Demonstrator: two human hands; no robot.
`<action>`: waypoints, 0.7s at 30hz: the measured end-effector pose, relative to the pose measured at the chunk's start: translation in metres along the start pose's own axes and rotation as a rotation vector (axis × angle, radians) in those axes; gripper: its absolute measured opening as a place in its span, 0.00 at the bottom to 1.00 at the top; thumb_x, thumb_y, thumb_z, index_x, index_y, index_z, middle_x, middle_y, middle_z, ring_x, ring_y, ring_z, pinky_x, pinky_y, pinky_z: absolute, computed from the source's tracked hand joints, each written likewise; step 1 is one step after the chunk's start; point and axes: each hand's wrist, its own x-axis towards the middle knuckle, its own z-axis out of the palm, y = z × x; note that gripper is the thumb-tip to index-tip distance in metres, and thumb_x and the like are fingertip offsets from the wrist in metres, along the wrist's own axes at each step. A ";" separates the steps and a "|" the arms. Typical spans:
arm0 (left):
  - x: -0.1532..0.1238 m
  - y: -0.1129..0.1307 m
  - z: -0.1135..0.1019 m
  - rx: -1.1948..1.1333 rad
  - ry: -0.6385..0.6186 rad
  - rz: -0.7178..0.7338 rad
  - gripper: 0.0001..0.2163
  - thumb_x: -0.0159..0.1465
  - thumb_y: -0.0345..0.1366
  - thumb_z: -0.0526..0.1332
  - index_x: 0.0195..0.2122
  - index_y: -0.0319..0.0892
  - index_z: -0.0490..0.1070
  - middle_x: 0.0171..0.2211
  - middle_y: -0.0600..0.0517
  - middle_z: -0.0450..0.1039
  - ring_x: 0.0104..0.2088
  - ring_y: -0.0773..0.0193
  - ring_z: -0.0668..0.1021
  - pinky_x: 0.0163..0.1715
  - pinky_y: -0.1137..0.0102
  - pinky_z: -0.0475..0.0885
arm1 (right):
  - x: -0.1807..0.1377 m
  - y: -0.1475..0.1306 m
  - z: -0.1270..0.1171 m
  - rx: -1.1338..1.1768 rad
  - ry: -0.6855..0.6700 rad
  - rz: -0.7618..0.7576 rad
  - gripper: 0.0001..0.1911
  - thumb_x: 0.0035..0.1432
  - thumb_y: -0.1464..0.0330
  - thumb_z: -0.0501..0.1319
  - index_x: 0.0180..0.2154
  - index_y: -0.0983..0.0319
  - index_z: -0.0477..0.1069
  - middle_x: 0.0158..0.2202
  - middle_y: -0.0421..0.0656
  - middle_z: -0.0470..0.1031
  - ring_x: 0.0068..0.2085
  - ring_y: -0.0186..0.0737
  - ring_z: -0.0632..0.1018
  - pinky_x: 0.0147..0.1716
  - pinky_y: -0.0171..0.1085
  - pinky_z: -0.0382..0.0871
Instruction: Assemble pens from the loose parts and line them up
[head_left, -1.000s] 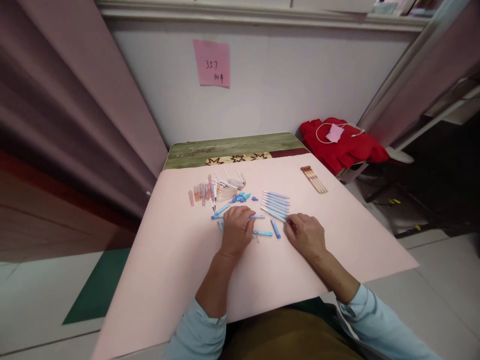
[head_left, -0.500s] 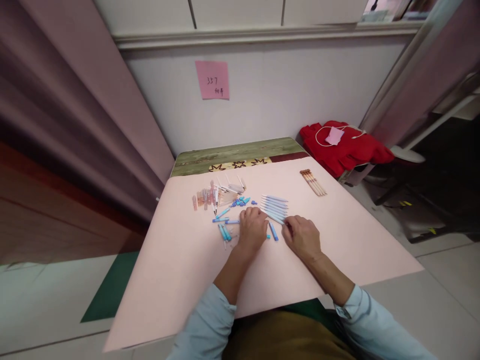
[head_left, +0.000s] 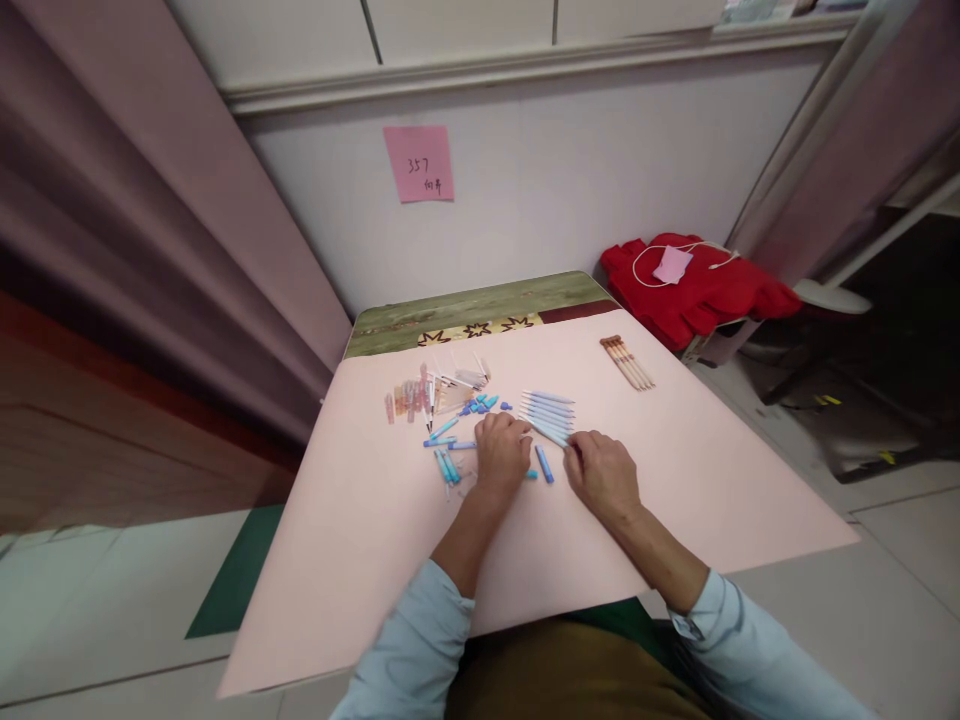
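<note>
My right hand (head_left: 604,472) is closed on the near end of a light blue pen (head_left: 549,434), thumb and fingers pinching it. At the other end of that pen my left hand (head_left: 502,452) has its fingers curled together around the tip, which they partly hide. Just beyond lies a row of pale blue and lilac pens (head_left: 547,405), side by side with their points to the left. A blue pen barrel piece (head_left: 544,464) rests between my hands. Small blue and teal parts (head_left: 478,404) are heaped past my left hand, and teal barrel pieces (head_left: 448,466) lie left of it.
Brown and cream pens (head_left: 628,364) form a group at the back right of the pink-covered table (head_left: 360,560). Pinkish clear parts (head_left: 409,397) and thin white refills (head_left: 461,380) lie at the back left. A red cloth (head_left: 697,290) sits beyond the right edge.
The view has shifted slightly. Both hands stay at the same pen, with almost no movement, and the rows and piles look unchanged.
</note>
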 end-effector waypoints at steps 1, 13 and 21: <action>0.000 0.000 0.000 -0.006 -0.001 -0.002 0.05 0.61 0.33 0.62 0.37 0.47 0.76 0.39 0.48 0.73 0.47 0.54 0.69 0.48 0.60 0.60 | 0.000 0.000 0.001 0.001 0.001 0.002 0.06 0.62 0.69 0.55 0.35 0.61 0.70 0.31 0.43 0.73 0.34 0.41 0.71 0.36 0.39 0.54; 0.010 0.007 0.009 0.003 0.011 -0.117 0.03 0.61 0.37 0.64 0.33 0.46 0.75 0.38 0.49 0.73 0.46 0.53 0.69 0.47 0.60 0.59 | 0.002 0.001 0.001 0.061 -0.012 0.051 0.06 0.61 0.69 0.56 0.34 0.60 0.71 0.30 0.42 0.74 0.33 0.41 0.72 0.36 0.39 0.54; 0.010 0.010 0.003 0.124 0.001 -0.152 0.05 0.62 0.34 0.60 0.29 0.43 0.72 0.38 0.47 0.74 0.46 0.53 0.70 0.46 0.59 0.59 | 0.003 -0.001 -0.003 0.093 -0.006 0.054 0.05 0.59 0.69 0.57 0.34 0.60 0.71 0.30 0.41 0.75 0.34 0.40 0.72 0.37 0.38 0.55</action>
